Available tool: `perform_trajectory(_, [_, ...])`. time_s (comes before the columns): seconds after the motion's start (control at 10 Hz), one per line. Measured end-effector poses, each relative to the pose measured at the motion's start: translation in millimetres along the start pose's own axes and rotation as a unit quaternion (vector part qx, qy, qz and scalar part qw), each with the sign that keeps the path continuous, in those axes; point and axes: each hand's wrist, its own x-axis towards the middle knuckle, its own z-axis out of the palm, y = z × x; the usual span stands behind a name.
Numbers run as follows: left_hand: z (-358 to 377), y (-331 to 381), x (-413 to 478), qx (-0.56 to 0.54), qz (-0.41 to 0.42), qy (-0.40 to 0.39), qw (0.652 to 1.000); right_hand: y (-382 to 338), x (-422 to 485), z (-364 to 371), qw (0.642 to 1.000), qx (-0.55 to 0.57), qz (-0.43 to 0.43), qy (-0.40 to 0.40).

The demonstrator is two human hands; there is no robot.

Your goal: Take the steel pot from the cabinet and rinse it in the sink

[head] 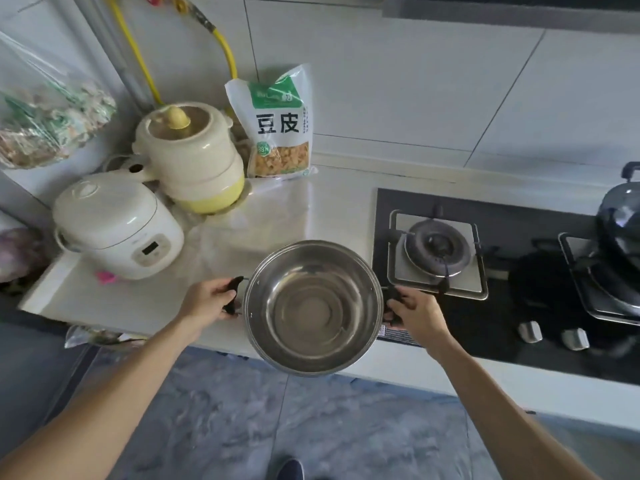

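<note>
The steel pot is round, shiny and empty, with a black handle on each side. It hangs level over the front edge of the counter, partly above the floor. My left hand grips the pot's left handle. My right hand grips the right handle. Neither the sink nor the cabinet is in view.
A white rice cooker and a cream stacked cooker stand at the left. A food bag leans on the tiled wall. The gas hob lies right of the pot, with a lidded wok at far right.
</note>
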Motion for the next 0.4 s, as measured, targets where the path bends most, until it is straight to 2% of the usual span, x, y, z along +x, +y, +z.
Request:
perform_trajectory(0.2, [7.4, -15.4, 17.7, 0.010, 0.020, -0.004, 1.000, 20.2, -6.9, 4.5, 0.999, -0.021, -0.009, 0.043])
perform_trajectory(0.3, [6.5, -1.9, 10.5, 0.124, 0.064, -0.004, 0.990, 22.6, -13.6, 4.4, 0.997, -0.059, -0.012, 0.048])
perform_trajectory(0.4, [3.2, 23.4, -10.9, 0.260, 0.126, 0.055, 0.956, 7.3, -21.5, -3.3, 0.985, -0.146, -0.043, 0.084])
